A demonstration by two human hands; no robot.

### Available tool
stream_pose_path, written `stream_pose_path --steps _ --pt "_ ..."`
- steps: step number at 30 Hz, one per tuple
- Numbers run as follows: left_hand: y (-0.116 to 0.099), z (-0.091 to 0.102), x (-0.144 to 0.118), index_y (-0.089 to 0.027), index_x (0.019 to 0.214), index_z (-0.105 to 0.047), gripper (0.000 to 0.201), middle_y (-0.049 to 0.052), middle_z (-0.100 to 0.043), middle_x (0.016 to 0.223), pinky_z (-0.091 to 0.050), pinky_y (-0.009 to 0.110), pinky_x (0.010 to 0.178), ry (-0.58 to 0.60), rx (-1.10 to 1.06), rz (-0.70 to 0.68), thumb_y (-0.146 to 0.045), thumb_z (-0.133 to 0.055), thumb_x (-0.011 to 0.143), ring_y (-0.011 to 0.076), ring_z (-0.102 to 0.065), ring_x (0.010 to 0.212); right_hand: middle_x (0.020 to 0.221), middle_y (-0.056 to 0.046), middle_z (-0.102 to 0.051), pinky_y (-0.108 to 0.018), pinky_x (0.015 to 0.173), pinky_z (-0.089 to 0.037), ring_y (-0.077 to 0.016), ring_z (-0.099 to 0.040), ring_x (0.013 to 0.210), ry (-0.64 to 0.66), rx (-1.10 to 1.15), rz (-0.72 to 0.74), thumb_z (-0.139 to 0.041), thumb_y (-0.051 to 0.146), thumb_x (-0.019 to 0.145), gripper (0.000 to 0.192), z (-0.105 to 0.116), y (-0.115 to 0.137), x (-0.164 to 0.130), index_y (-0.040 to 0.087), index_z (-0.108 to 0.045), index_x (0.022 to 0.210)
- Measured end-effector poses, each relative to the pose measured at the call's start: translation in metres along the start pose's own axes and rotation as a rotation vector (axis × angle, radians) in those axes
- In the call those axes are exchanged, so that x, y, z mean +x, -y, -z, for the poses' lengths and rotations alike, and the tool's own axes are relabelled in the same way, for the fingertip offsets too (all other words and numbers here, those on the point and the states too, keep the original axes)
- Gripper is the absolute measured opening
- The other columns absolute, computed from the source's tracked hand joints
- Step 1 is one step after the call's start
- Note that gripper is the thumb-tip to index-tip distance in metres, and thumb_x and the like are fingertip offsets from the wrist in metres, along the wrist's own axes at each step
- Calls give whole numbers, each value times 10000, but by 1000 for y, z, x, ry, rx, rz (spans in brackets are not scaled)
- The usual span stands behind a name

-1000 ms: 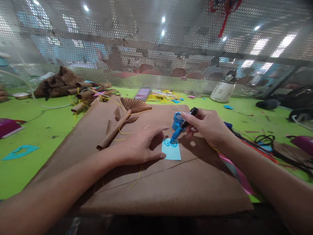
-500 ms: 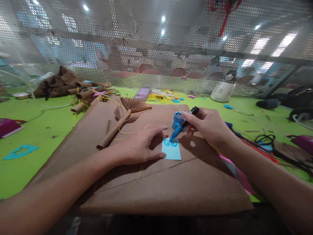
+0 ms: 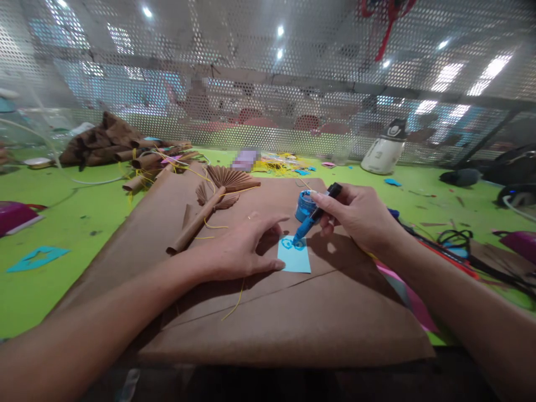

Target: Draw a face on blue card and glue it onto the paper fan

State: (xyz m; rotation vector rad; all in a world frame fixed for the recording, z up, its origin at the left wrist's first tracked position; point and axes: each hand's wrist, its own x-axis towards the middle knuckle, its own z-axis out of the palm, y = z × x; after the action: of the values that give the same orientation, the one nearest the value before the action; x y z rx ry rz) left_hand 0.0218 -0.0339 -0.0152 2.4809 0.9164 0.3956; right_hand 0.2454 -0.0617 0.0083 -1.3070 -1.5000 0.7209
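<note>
while my left hand [image 3: 238, 251] is lying flat, pinning the card [image 3: 294, 258], my right hand [image 3: 355, 215] is gripping the pen [image 3: 316, 215]; i'm keeping strokes light near the far edge.

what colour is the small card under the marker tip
Light blue card, with darker blue marks near its top; head view.

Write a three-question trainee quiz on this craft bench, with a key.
1. True or false: the right hand holds a blue marker with its tip on the light blue card.
2. What does the left hand press on? A the card's left edge; B the white iron; C the paper fan.
3. What small open pot stands just beyond the card?

Key: 1 true. 2 A. 3 the blue paint pot, on the brown paper sheet.
</note>
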Motion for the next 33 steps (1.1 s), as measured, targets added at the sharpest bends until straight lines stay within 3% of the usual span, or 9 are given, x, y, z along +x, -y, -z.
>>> stream_pose_path --steps 12,23,33 --pt "0 1 -1 -273 1386 -392 718 70 -536 1319 -388 439 1018 -23 1 -30 -388 -704 750 275 -481 1210 517 -8 -606 -269 443 -479 -126 -562 437 -42 -31 -3 -679 427 787 288 2 6 -1 209 -594 620" --pt "0 1 0 -255 1411 -354 741 89 -508 1337 -375 451 1029 10 -10 -10 -401 -687 764 278 -467 1214 525 16 -618 -237 465 -464 -107 -565 443 36 -87 45 -666 418 797 286 2 2 -2 192 -541 673" --pt "-1 1 0 -273 1394 -373 718 77 -508 1327 -385 442 1019 -15 -27 -25 -394 -690 762 274 -467 1211 527 5 -615 -258 467 -450 -115 -550 439 6 -77 64 -662 419 803 287 2 7 -3 212 -539 646"
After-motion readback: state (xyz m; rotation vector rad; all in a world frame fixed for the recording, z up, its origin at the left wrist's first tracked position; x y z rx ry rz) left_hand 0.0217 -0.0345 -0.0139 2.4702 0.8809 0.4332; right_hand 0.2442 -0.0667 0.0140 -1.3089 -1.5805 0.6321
